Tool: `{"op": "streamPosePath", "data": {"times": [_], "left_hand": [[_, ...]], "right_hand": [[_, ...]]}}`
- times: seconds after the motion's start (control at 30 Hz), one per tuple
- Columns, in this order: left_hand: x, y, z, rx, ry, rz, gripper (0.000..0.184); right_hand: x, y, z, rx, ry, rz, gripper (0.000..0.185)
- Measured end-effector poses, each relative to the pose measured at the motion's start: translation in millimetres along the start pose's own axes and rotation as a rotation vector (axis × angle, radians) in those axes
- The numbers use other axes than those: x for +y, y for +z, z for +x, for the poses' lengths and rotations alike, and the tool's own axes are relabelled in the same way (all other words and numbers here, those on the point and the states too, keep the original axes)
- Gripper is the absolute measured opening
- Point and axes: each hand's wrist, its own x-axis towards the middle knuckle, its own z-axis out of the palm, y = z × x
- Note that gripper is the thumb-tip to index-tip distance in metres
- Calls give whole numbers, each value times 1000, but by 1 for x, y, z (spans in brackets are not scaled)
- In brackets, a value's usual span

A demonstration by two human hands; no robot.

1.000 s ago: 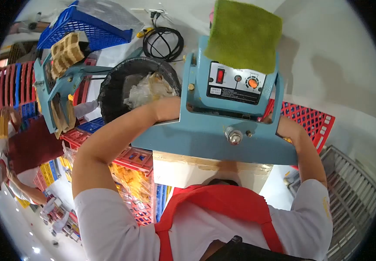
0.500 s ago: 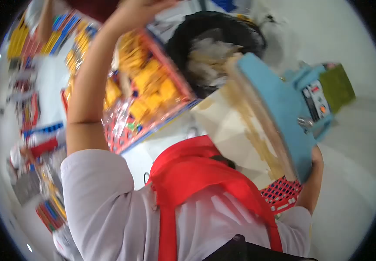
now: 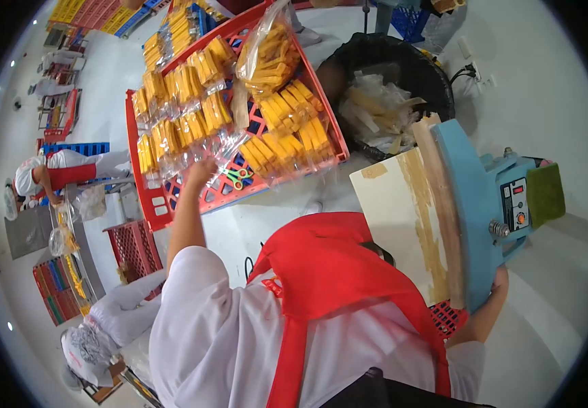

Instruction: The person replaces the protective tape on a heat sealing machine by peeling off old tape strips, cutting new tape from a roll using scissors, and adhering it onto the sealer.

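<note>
My left hand reaches into a red crate, at clear plastic bags and beside green-handled scissors. Its fingers are too small to show whether they grip a bag. Clear packs of yellow-orange sticks lie in rows in the crate, with a fuller bag of them near its far edge. My right hand is at the near end of a light-blue sealing machine; its fingertips are hidden behind the machine's edge.
A black-lined bin with plastic scraps stands beyond the machine. A green cloth covers the machine's far part. A co-worker in a red apron and another person in white are at the left. A cream board adjoins the machine.
The view has swung toward the crate, and the machine now shows at the right. My left hand has come out from behind the machine and down into the crate. My right hand remains by the machine.
</note>
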Motion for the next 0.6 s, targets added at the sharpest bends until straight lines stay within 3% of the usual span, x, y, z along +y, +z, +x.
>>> {"op": "streamPosePath", "data": {"times": [0.03,0.1,0.13,0.27,0.33,0.37,0.43,0.6], "left_hand": [[18,18,1,-25,-27,-21,36],[40,39,25,-118,132,18,31],[42,51,48,-105,208,63,29],[75,86,116,62,353,147,24],[86,102,149,121,231,376,25],[82,110,162,193,337,425,28],[79,124,188,257,196,600,28],[74,126,177,442,210,417,37]], "right_hand": [[0,0,-2,66,-36,9,38],[4,-5,-17,222,-162,-1,35],[4,-3,-28,364,-283,-24,32],[12,11,-83,577,-352,-196,29],[23,11,-109,590,-338,-316,30],[27,11,-122,624,-334,-326,30],[37,12,-148,699,-305,-488,30],[40,28,-190,741,-275,-361,30]]}}
